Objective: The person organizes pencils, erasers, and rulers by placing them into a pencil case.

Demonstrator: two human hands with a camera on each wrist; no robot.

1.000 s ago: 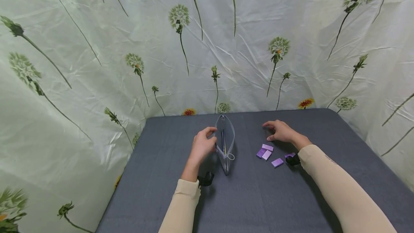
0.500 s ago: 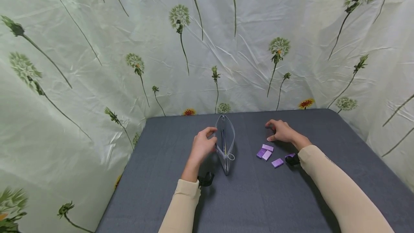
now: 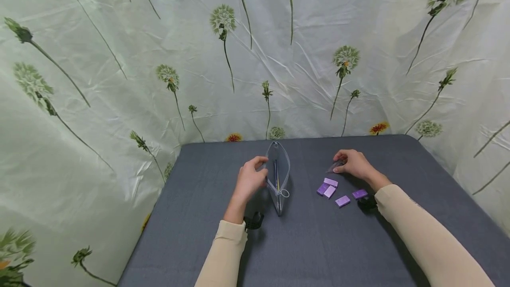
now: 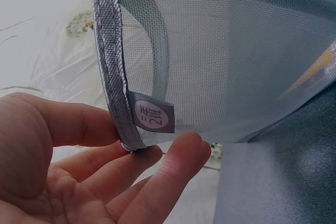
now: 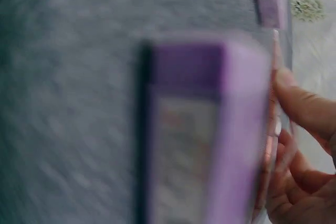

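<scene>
In the head view, my left hand [image 3: 251,177] holds the left rim of a grey mesh zip pouch [image 3: 284,165], which stands with its mouth spread. The left wrist view has thumb and fingers pinching the edging of the pouch [image 4: 199,51] beside a small woven label [image 4: 153,115]. Slim pencil-like sticks [image 3: 275,174] lie inside it. My right hand [image 3: 354,164] pinches a thin clear triangular plastic piece [image 3: 334,167], tilted over the table; the right wrist view catches it almost edge-on, its outline blurred.
Several small purple blocks lie near the right hand: a cluster [image 3: 329,191], a lilac one [image 3: 342,201] and a darker one [image 3: 360,194] by the wrist. A blurred block [image 5: 184,156] fills the right wrist view. Behind the grey table [image 3: 303,251] hangs a flowered curtain [image 3: 179,34].
My right hand has shifted slightly right and now has the clear plastic piece between its fingers. More of the darker purple block shows beside the wrist. The left hand stays on the pouch.
</scene>
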